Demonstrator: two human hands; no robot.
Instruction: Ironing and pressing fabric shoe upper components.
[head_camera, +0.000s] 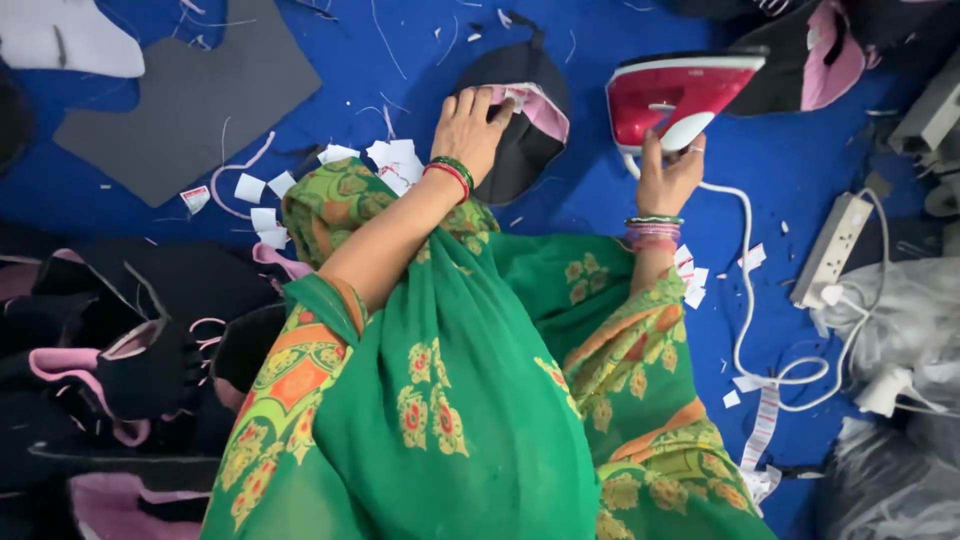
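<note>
On the blue work surface (790, 160), head view: left hand (475, 125) lies flat, fingers spread over a black fabric piece with pink lining (525, 125), pinning a small white label at its upper edge. Right hand (668, 170) is closed round the handle of a red and white electric iron (675, 100), which sits just beside the piece, to its right, not on it. White cord (745, 300) loops from the iron toward a power strip (832, 250).

Judged from the layout: pressing of this piece looks not yet begun, the label held in place and the iron off the fabric. A heap of similar black and pink pieces (110, 370) lies at the person's left; whether these are finished or waiting, cannot tell. Loose white labels (395, 160) lie scattered near the wrist, and a label strip (762, 430) trails at the right.
</note>
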